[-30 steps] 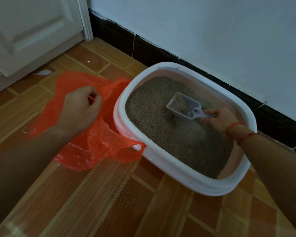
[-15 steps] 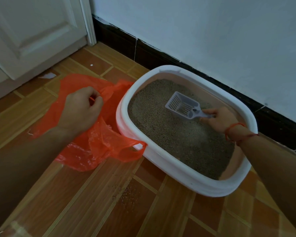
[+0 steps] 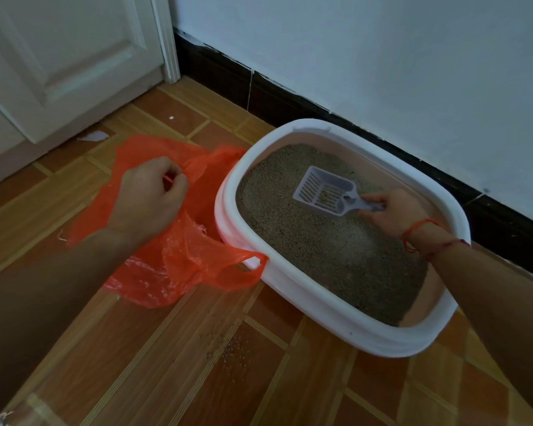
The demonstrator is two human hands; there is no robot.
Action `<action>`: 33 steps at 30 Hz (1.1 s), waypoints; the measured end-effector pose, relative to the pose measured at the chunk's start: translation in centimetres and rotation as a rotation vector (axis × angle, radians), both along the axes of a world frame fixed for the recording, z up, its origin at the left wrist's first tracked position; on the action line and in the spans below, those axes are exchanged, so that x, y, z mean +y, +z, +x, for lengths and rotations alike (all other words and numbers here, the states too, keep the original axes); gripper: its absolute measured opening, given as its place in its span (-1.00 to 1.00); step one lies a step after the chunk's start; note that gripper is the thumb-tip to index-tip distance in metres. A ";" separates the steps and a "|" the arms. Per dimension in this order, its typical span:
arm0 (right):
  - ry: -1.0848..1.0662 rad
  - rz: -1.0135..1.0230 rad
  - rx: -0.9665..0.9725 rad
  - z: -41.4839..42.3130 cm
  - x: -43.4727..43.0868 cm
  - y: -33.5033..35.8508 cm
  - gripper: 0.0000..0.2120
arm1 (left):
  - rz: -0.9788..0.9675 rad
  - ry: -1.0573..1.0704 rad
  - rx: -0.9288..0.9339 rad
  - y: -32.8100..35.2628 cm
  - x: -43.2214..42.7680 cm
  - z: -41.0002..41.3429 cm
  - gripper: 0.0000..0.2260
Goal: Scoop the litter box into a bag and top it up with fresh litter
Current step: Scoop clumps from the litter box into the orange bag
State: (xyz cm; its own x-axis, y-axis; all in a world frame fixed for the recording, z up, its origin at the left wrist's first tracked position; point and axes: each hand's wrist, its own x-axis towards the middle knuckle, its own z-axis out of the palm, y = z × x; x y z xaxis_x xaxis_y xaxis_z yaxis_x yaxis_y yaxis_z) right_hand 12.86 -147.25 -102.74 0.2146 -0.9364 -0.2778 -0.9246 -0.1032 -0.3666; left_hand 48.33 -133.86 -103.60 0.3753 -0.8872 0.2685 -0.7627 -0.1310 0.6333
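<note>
Head view, single frame. White litter box (image 3: 336,312) sits on the brown tiled floor (image 3: 173,364), its far side close to the dark skirting (image 3: 290,96) below a pale wall (image 3: 382,56). Inner wall of box is pinkish; box holds grey-brown litter (image 3: 330,253), surface uneven, lower toward the near right corner where the pink wall shows. Right hand (image 3: 391,210) is inside the box over the litter, fingers closed round the handle of a pale slotted scoop (image 3: 325,192). Scoop head points away from the hand toward the far left of the box, raised above the litter surface; a few brown granules lie in its slotted pan. Red string bracelet (image 3: 417,233) on the right wrist. Orange plastic bag (image 3: 191,253) lies crumpled on the floor just left of the box, one handle loop touching the box's near-left rim. Left hand (image 3: 148,201) is over the bag, fingers curled shut, pinching an upper edge of the bag between thumb and fingers and holding it lifted. Loose granules (image 3: 234,348) scattered on the floor in front of the box. White panelled door (image 3: 59,56) at far left; a white scrap (image 3: 94,136) on the floor near its base.
</note>
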 end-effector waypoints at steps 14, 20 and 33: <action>0.378 -0.051 -0.061 7.9 0.6 4.4 -0.72 | 0.000 0.041 0.018 0.8 0.9 0.8 -0.90; 0.576 -0.078 0.083 13.6 0.9 6.0 -0.70 | -0.031 0.089 0.015 1.0 1.7 2.4 -0.89; 0.754 -0.342 0.386 24.3 3.9 5.2 -0.82 | -0.058 0.117 0.044 0.6 2.6 4.5 -0.89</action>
